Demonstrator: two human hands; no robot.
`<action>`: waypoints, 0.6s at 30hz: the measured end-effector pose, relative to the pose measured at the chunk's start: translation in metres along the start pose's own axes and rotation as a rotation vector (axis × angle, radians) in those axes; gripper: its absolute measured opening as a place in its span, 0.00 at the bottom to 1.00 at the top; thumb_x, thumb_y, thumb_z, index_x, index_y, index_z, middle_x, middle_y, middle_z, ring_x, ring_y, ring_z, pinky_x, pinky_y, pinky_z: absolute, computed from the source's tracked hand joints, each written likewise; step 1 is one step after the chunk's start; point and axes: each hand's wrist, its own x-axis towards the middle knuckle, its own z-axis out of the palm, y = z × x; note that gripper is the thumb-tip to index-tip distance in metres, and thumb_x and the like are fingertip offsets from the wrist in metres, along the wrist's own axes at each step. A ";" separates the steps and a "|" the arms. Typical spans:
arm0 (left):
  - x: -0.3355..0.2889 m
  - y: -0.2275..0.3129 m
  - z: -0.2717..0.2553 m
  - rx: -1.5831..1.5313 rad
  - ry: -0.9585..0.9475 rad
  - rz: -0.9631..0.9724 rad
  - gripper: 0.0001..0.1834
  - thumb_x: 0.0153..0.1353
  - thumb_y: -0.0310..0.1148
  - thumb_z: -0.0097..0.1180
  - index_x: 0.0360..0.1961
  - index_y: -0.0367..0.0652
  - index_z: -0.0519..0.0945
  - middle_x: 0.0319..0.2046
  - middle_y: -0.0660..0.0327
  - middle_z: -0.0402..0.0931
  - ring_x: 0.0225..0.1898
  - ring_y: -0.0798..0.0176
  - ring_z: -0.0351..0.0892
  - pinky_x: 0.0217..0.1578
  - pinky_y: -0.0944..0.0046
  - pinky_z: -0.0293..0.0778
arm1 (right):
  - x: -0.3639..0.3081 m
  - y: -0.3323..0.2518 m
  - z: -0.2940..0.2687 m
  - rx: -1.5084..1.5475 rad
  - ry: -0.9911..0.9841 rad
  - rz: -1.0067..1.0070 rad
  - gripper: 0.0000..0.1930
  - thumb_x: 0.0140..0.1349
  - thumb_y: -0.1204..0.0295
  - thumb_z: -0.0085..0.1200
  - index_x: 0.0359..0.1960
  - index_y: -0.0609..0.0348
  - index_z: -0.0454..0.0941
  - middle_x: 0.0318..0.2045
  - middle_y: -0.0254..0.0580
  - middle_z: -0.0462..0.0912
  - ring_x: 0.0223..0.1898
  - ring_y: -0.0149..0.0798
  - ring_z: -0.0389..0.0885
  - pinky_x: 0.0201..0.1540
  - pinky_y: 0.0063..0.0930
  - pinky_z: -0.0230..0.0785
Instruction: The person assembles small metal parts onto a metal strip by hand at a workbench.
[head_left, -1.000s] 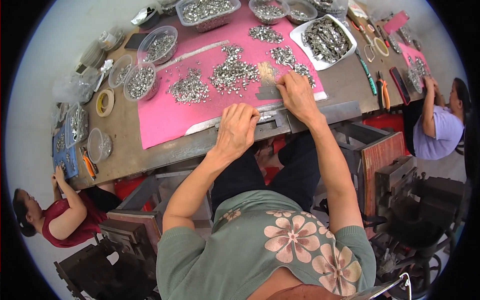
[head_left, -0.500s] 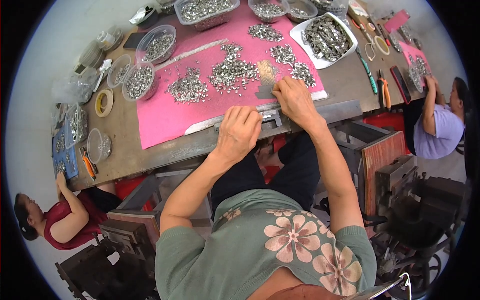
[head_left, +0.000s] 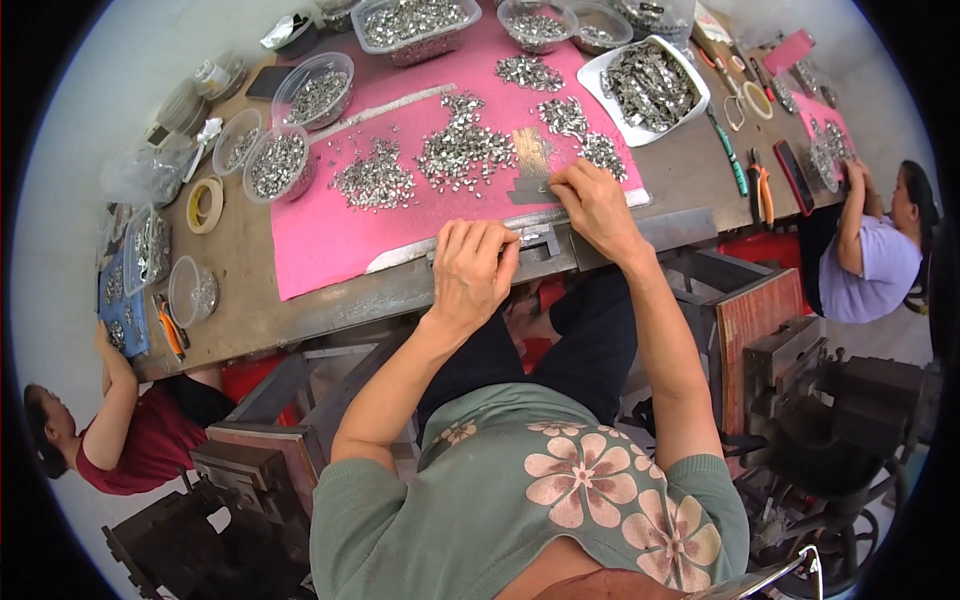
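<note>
My left hand lies palm down at the table's near edge, fingers curled over a long grey metal bar that runs along the front of a pink mat. My right hand rests farther right on the same bar, its fingertips pinched on a small metal piece beside a dark grey flat plate. Heaps of small shiny metal parts lie on the mat just beyond both hands. What the left fingers hold, if anything, is hidden.
Clear plastic bowls and tubs of metal parts, a white tray, a tape roll and pliers sit on the brown table. Two other people work at the left and right ends. Dark machines stand below.
My right hand has slid a little toward me and left along the bar, away from the brass-coloured strip. My left hand has stayed put.
</note>
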 end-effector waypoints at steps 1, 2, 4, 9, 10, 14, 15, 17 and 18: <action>0.001 0.002 0.001 0.005 0.004 -0.015 0.08 0.57 0.26 0.66 0.38 0.42 0.83 0.37 0.58 0.81 0.40 0.51 0.79 0.48 0.52 0.70 | -0.001 -0.002 0.002 -0.037 0.003 -0.010 0.01 0.62 0.78 0.61 0.34 0.62 0.82 0.30 0.45 0.79 0.34 0.51 0.80 0.39 0.42 0.70; 0.001 0.003 0.002 0.011 0.009 -0.030 0.07 0.58 0.26 0.66 0.38 0.43 0.83 0.38 0.58 0.81 0.41 0.51 0.78 0.48 0.52 0.70 | -0.002 -0.003 0.004 -0.073 0.006 -0.021 0.01 0.62 0.78 0.61 0.34 0.62 0.83 0.30 0.45 0.79 0.34 0.52 0.80 0.39 0.42 0.70; -0.002 0.002 0.004 0.019 0.026 0.001 0.08 0.58 0.26 0.66 0.39 0.43 0.83 0.38 0.58 0.81 0.41 0.51 0.79 0.49 0.51 0.70 | -0.002 -0.003 0.008 -0.100 0.034 -0.036 0.02 0.61 0.79 0.62 0.35 0.62 0.83 0.30 0.46 0.78 0.35 0.51 0.80 0.39 0.42 0.70; -0.010 0.003 0.003 0.031 0.041 0.026 0.10 0.58 0.27 0.67 0.41 0.43 0.83 0.41 0.59 0.81 0.43 0.51 0.79 0.53 0.49 0.70 | -0.001 -0.012 0.011 -0.111 0.021 -0.063 0.03 0.60 0.80 0.62 0.36 0.62 0.84 0.29 0.46 0.77 0.35 0.50 0.79 0.39 0.42 0.70; -0.012 0.003 0.005 0.034 0.027 0.010 0.13 0.58 0.27 0.67 0.44 0.44 0.83 0.43 0.59 0.81 0.45 0.51 0.79 0.56 0.48 0.68 | 0.000 -0.009 0.012 -0.091 0.039 -0.048 0.03 0.60 0.80 0.62 0.36 0.63 0.84 0.29 0.46 0.77 0.35 0.50 0.79 0.39 0.42 0.70; -0.020 0.007 0.011 0.098 0.060 -0.035 0.23 0.58 0.25 0.66 0.55 0.44 0.79 0.49 0.60 0.81 0.50 0.53 0.79 0.63 0.45 0.61 | 0.011 -0.001 0.014 -0.062 0.082 -0.029 0.04 0.59 0.79 0.63 0.36 0.61 0.85 0.28 0.44 0.77 0.35 0.49 0.79 0.39 0.42 0.70; -0.023 0.006 0.013 0.102 0.064 -0.036 0.23 0.58 0.25 0.66 0.55 0.44 0.79 0.49 0.60 0.81 0.50 0.53 0.79 0.63 0.45 0.61 | 0.015 -0.001 0.015 -0.059 0.081 -0.034 0.04 0.59 0.79 0.63 0.36 0.61 0.85 0.28 0.44 0.77 0.35 0.49 0.79 0.39 0.42 0.70; -0.026 0.003 0.020 0.118 0.098 -0.028 0.29 0.58 0.25 0.66 0.62 0.44 0.74 0.51 0.60 0.81 0.52 0.55 0.80 0.65 0.45 0.58 | 0.022 0.000 0.015 -0.058 0.046 -0.070 0.04 0.59 0.78 0.64 0.37 0.60 0.86 0.28 0.44 0.77 0.35 0.48 0.79 0.38 0.42 0.70; -0.027 0.002 0.022 0.117 0.099 -0.029 0.29 0.58 0.25 0.66 0.62 0.44 0.74 0.51 0.60 0.81 0.52 0.55 0.80 0.65 0.45 0.58 | 0.025 0.004 0.015 -0.059 0.045 -0.072 0.04 0.59 0.78 0.64 0.37 0.60 0.86 0.28 0.44 0.77 0.35 0.48 0.79 0.38 0.42 0.70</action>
